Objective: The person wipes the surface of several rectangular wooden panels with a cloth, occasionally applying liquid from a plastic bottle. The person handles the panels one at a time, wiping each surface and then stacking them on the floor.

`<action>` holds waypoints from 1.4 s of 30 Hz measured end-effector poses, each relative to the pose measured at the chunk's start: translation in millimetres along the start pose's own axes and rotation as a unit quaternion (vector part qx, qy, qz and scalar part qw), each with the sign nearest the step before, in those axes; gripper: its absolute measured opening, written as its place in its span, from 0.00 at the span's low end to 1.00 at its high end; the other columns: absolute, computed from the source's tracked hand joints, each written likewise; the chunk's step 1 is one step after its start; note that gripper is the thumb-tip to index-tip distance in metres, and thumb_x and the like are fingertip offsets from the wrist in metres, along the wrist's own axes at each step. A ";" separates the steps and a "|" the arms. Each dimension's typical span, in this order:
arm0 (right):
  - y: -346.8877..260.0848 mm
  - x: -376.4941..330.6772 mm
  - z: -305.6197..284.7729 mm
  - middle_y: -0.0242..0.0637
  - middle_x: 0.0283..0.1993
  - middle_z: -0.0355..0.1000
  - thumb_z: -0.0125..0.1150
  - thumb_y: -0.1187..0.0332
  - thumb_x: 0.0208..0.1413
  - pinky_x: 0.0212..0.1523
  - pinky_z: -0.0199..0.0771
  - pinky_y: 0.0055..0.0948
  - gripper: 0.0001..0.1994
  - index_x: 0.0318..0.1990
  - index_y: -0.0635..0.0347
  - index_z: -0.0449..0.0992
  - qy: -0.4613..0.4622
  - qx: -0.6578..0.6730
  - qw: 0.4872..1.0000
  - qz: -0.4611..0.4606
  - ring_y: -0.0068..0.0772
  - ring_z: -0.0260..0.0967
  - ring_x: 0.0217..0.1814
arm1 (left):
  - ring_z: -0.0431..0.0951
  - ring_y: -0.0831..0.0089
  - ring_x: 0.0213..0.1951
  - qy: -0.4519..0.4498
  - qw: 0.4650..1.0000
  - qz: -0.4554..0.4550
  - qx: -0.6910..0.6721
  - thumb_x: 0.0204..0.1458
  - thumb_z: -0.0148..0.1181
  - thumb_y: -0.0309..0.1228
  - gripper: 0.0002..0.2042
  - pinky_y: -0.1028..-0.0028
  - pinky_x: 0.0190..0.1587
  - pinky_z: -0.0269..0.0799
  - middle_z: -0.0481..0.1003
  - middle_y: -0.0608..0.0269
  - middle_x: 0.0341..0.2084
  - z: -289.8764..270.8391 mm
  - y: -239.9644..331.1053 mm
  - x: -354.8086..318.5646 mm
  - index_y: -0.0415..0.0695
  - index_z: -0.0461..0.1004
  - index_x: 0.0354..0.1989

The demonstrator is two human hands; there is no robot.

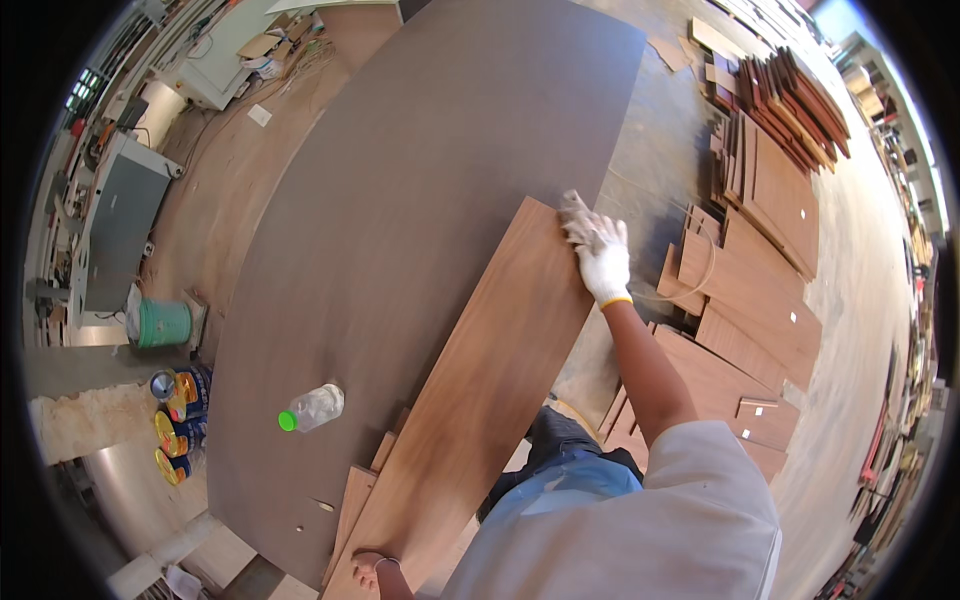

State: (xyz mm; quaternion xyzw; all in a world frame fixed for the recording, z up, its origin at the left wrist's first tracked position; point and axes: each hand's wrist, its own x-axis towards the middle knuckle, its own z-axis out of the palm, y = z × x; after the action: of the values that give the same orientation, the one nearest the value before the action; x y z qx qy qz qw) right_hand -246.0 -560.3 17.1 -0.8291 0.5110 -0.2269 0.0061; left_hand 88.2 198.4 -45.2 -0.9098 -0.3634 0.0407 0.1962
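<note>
A long reddish-brown wooden board (480,370) lies slantwise on a large dark brown tabletop (380,190), along the side nearest me. My right hand (603,255), in a white knitted glove with a yellow cuff, is at the board's far end. Its fingers reach over the corner, and their tips are dirty and slightly blurred. Bare, with a thin bracelet at the wrist, my left hand (372,567) rests on the board's near end with its fingers apart. Narrow wood strips (353,505) stick out beside the board's left edge.
A clear plastic bottle with a green cap (312,409) lies on the tabletop. Stacked brown panels (750,270) occupy the floor to my right. At left stand a green bucket (163,322), several cans (178,430) and a grey cabinet (125,225).
</note>
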 end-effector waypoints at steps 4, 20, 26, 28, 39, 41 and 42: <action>-3.4 -31.0 13.6 0.43 0.68 0.71 0.65 0.63 0.54 0.80 0.43 0.49 0.29 0.66 0.50 0.74 -0.011 -0.065 0.991 0.118 0.48 0.60 0.74 | 0.65 0.35 0.64 0.044 0.997 -0.053 0.015 0.64 0.40 0.54 0.33 0.41 0.63 0.62 0.72 0.44 0.60 6.0 1.1 9.6 0.33 0.71 0.60; -186.7 -10.3 15.8 0.35 0.46 0.77 0.61 0.69 0.52 0.72 0.52 0.56 0.14 0.47 0.50 0.83 -0.087 0.170 0.958 -0.215 0.43 0.68 0.57 | 0.74 0.41 0.54 0.119 0.989 -0.026 0.086 0.63 0.46 0.46 0.22 0.42 0.52 0.72 0.74 0.45 0.51 17.8 -6.3 -4.4 0.42 0.76 0.52; -300.3 -158.7 -13.6 0.38 0.53 0.75 0.65 0.60 0.52 0.75 0.54 0.56 0.16 0.47 0.52 0.81 -0.200 0.309 0.840 -0.398 0.43 0.68 0.62 | 0.63 0.50 0.69 -0.016 0.997 -0.078 -0.002 0.63 0.39 0.58 0.34 0.38 0.62 0.63 0.64 0.48 0.67 -4.8 7.1 -19.8 0.47 0.62 0.69; -303.5 -168.5 -9.2 0.41 0.55 0.74 0.64 0.60 0.51 0.74 0.56 0.54 0.19 0.49 0.57 0.80 -0.232 0.302 0.799 -0.466 0.46 0.66 0.66 | 0.61 0.56 0.70 -0.043 0.994 -0.081 -0.058 0.64 0.36 0.64 0.38 0.42 0.69 0.52 0.60 0.53 0.72 3.0 -16.3 -13.2 0.49 0.58 0.74; -159.2 -89.7 39.1 0.51 0.79 0.55 0.70 0.70 0.53 0.80 0.47 0.48 0.37 0.72 0.61 0.65 -0.216 0.176 0.941 -0.192 0.64 0.40 0.83 | 0.53 0.44 0.75 0.083 0.935 0.243 -0.244 0.65 0.46 0.42 0.31 0.46 0.76 0.43 0.56 0.40 0.75 2.2 -99.2 -47.6 0.43 0.59 0.75; -213.4 -148.9 29.5 0.48 0.81 0.50 0.74 0.68 0.49 0.81 0.44 0.56 0.41 0.74 0.51 0.65 -0.215 0.186 0.896 -0.342 0.59 0.39 0.84 | 0.53 0.42 0.75 0.081 0.934 0.238 -0.254 0.64 0.47 0.42 0.31 0.44 0.76 0.43 0.56 0.39 0.74 0.8 -97.6 -47.2 0.41 0.59 0.75; -244.8 -177.1 17.3 0.46 0.79 0.56 0.75 0.68 0.46 0.80 0.43 0.62 0.42 0.73 0.46 0.67 -0.245 0.185 0.872 -0.381 0.55 0.45 0.83 | 0.53 0.42 0.75 0.082 0.933 0.237 -0.258 0.63 0.47 0.42 0.32 0.44 0.76 0.42 0.56 0.38 0.74 -1.7 -97.1 -48.7 0.41 0.59 0.74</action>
State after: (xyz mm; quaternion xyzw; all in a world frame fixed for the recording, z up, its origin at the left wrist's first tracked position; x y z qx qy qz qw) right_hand -99.0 -296.5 -4.7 -0.9722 0.0856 -0.0913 0.1978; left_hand -9.8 228.8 -9.4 -0.9889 -0.1181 -0.0838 -0.0318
